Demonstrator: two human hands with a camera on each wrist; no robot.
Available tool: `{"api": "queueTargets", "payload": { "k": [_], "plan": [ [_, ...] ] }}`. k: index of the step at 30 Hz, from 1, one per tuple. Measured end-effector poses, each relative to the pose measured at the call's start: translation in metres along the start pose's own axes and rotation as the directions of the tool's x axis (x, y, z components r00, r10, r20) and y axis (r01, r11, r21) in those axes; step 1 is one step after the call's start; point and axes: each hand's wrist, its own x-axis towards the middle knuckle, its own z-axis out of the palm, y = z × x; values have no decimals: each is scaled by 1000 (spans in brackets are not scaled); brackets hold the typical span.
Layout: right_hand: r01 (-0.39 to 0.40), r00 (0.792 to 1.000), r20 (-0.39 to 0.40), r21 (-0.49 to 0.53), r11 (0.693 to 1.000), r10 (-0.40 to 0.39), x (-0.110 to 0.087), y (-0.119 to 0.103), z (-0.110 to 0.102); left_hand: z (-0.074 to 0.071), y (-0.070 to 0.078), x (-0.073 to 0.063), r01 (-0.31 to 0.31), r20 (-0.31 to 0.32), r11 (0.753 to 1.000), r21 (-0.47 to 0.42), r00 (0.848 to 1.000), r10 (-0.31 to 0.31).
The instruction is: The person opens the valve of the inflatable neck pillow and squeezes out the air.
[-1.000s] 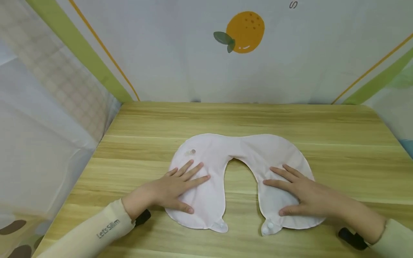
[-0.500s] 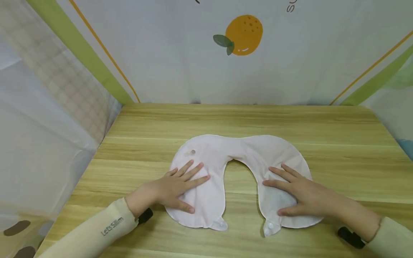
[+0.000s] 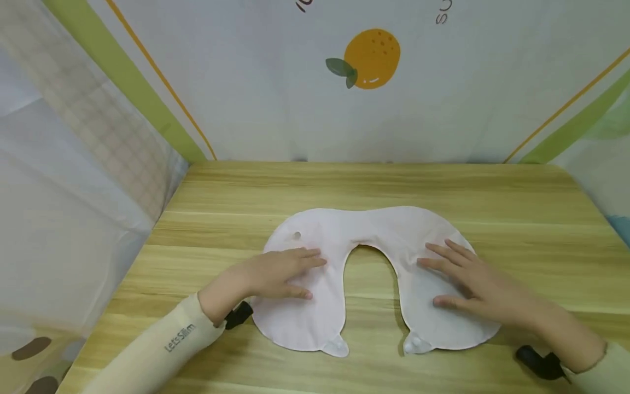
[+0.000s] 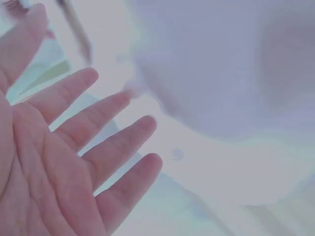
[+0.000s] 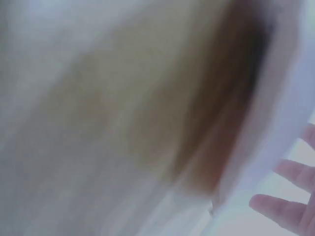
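A pale pink, U-shaped neck pillow [image 3: 364, 225], looking flat, lies on the wooden table with its opening toward the person. It has a small round valve [image 3: 297, 235] at its upper left and a snap tab [image 3: 336, 346] at the end of each arm. Over the pillow's left arm is my left hand [image 3: 275, 273], fingers extended; the left wrist view shows its palm [image 4: 44, 172] with fingers spread. My right hand [image 3: 472, 279] is over the right arm, fingers straight and spread. Some of its fingertips [image 5: 266, 204] show in the blurred right wrist view.
The wooden table [image 3: 236, 191] ends at a white curtain [image 3: 256, 93] printed with an orange. More curtain [image 3: 74, 180] hangs at the left. A black wrist device [image 3: 239, 316] sits under the left wrist, another [image 3: 538, 362] under the right.
Both hands have come up from lying spread on the pillow. The left fingers have drawn closer together, and the right hand has shifted slightly right. The pillow's surface looks a little smoother.
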Motion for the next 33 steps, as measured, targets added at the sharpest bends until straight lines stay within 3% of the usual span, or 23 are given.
{"api": "queueTargets", "payload": {
  "k": [6, 11, 16, 22, 27, 33],
  "plan": [
    [-106, 991, -82, 21, 994, 107, -4, 1, -14, -20, 17, 45, -93, -73, 996, 15, 993, 94],
    [-95, 987, -132, -56, 994, 87, -4, 1, -9, -29, 27, 94, -147, -92, 989, 20, 985, 148],
    [-86, 993, -91, -49, 995, 81, -2, -2, 0, -32, 33, 131, -218, -58, 976, 23, 974, 219],
    [-111, 994, -4, 16, 994, 111, 4, -8, 7, -24, 37, 155, -244, -31, 970, 3, 969, 244],
    [-132, 991, 11, 25, 991, 132, 3, -10, 8, -13, 44, 172, -276, 12, 961, 31, 961, 276],
    [-165, 986, 25, 37, 986, 164, 0, -10, 7, -11, 47, 187, -243, 78, 965, 94, 969, 236]
  ]
}}
